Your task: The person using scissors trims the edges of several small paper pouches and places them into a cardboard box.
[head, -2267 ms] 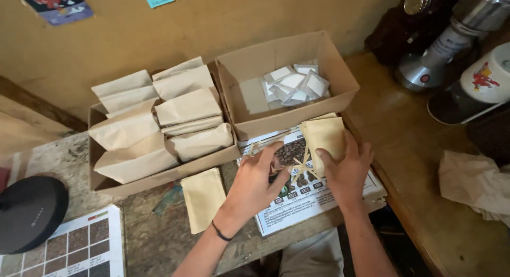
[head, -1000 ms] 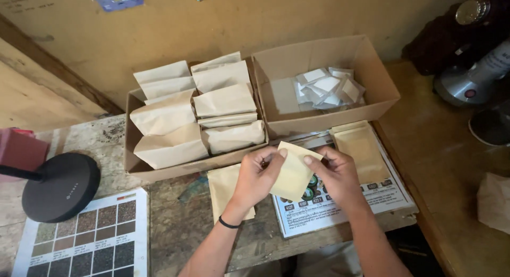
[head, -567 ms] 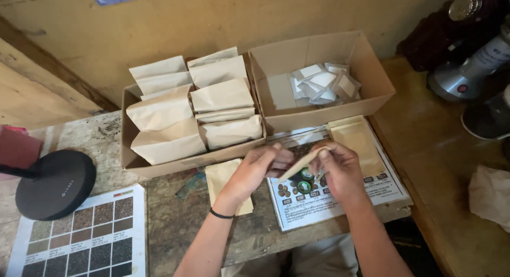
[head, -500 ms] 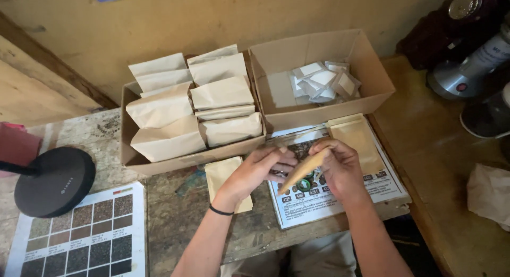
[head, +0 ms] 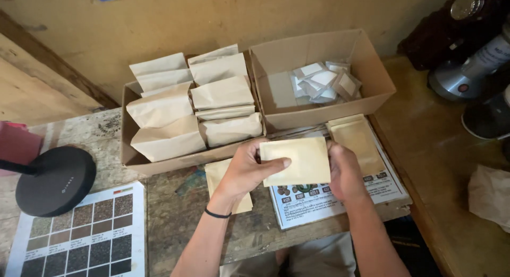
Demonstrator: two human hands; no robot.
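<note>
Kraft pouch, flat, tan, unfilled: held level above the printed sheet, just in front of the two cardboard boxes, face up toward the camera, apparently so its front can be checked.

Bench, worn wood, carries everything listed.

Left box, behind and left of the pouch: filled paper bags stood in two rows, packed tight so they stay upright.

Right box, behind the pouch: small white sachets loose in a heap at its back.

Colour chart, grid of brown swatches, far left of the pouch, beside a round black base.

Spare pouches: one lying right of the held pouch on the sheet, one left of it, partly under the wrist.

Left hand: closed on the pouch's left edge, thumb on top.

Right hand: grips the pouch's right edge, fingers hidden beneath.
</note>
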